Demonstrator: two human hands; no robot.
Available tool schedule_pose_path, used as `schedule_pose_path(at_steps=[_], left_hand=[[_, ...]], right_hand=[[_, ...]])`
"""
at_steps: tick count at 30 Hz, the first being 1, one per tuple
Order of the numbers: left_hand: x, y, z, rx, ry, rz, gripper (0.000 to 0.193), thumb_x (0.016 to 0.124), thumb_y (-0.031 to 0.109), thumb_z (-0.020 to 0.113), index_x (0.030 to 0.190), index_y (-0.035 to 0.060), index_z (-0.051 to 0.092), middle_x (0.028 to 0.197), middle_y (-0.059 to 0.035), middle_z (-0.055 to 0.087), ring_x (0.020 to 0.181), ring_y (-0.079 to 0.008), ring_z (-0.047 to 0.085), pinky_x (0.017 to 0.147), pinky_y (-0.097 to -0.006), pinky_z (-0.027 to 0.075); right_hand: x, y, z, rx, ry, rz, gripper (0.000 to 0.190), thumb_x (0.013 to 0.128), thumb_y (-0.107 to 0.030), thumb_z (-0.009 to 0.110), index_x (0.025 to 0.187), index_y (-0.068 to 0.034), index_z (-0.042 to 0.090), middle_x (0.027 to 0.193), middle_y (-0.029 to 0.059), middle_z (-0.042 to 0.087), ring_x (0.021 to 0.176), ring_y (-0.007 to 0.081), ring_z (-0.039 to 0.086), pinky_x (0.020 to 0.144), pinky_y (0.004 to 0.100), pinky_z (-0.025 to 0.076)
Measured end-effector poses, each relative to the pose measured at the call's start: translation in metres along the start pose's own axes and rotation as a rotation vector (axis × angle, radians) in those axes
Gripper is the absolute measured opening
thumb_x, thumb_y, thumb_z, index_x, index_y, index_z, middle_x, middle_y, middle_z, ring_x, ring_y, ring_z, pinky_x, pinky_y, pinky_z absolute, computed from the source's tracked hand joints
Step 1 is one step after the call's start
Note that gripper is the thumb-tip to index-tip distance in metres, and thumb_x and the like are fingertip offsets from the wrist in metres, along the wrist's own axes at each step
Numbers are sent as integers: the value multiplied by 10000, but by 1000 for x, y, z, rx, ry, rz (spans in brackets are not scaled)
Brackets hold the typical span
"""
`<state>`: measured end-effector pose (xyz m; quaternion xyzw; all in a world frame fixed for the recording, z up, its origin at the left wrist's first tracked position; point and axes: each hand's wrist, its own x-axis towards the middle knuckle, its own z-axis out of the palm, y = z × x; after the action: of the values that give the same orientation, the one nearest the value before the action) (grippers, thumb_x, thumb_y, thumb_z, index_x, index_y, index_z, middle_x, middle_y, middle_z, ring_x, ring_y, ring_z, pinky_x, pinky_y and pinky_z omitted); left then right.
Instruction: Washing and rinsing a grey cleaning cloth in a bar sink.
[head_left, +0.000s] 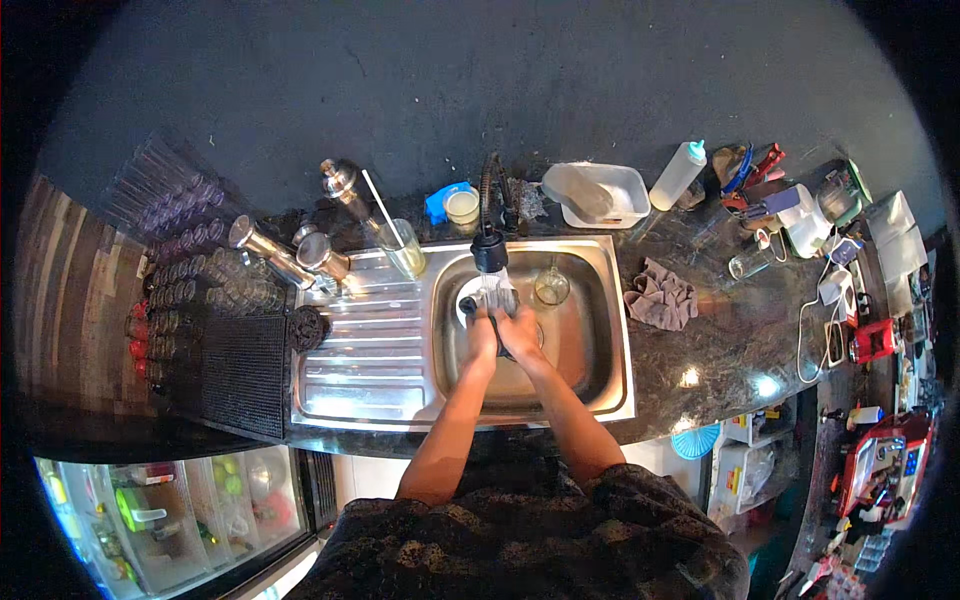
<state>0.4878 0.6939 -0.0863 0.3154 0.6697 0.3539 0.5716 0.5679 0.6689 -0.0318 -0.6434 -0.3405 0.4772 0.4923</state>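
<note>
My left hand (481, 339) and my right hand (520, 332) are close together over the steel sink basin (592, 360). Between them they grip a dark container (501, 302) with a greyish, see-through upper part; fingers and water hide much of its shape. Water streams onto it from the black spray head of the faucet (489, 253). Behind my left hand a white dish (469, 289) lies in the basin, partly covered. A clear glass cup (553, 286) rests at the basin's back right, apart from my hands.
Left of the basin, the ribbed drainboard (375, 337) bears a tall glass (406, 251) with a straw-like stick. Metal shakers (270, 251) and a black bar mat (244, 367) are further left. A crumpled cloth (661, 295), plastic tub (600, 196) and squeeze bottle (677, 177) are right.
</note>
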Motion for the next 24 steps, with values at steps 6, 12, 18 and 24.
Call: schedule_pose_path(at_steps=[6, 12, 18, 24], left_hand=[[-30, 19, 1, 190, -102, 367, 681, 878, 534, 514, 1325, 39, 374, 1227, -222, 539, 1130, -346, 530, 954, -412, 380], [-16, 5, 14, 432, -58, 413, 449, 883, 363, 539, 1223, 70, 542, 1103, -222, 626, 982, -347, 622, 823, -435, 476], [24, -19, -28, -221, -30, -195, 390, 883, 315, 506, 1010, -35, 623, 961, -141, 658, 813, -278, 640, 733, -418, 502], [-3, -17, 2, -373, -314, 280, 363, 851, 197, 577, 1144, -14, 552, 1046, -99, 588, 1055, -201, 522, 944, -305, 379]], right_hand=[[38, 51, -14, 290, -23, 370, 518, 907, -446, 459, 1071, 21, 613, 975, 146, 669, 833, 276, 645, 779, 376, 495], [35, 78, -27, 678, -254, 332, 514, 879, -433, 574, 1198, -33, 526, 1124, 123, 599, 988, 182, 577, 876, 333, 462], [-9, 60, 4, 18, -111, -330, 426, 849, -231, 643, 1191, -3, 534, 999, 104, 636, 947, 185, 594, 825, 314, 472], [48, 112, -44, 356, -130, 415, 527, 882, -545, 443, 1025, -74, 630, 715, 61, 632, 599, 203, 616, 434, 351, 483]])
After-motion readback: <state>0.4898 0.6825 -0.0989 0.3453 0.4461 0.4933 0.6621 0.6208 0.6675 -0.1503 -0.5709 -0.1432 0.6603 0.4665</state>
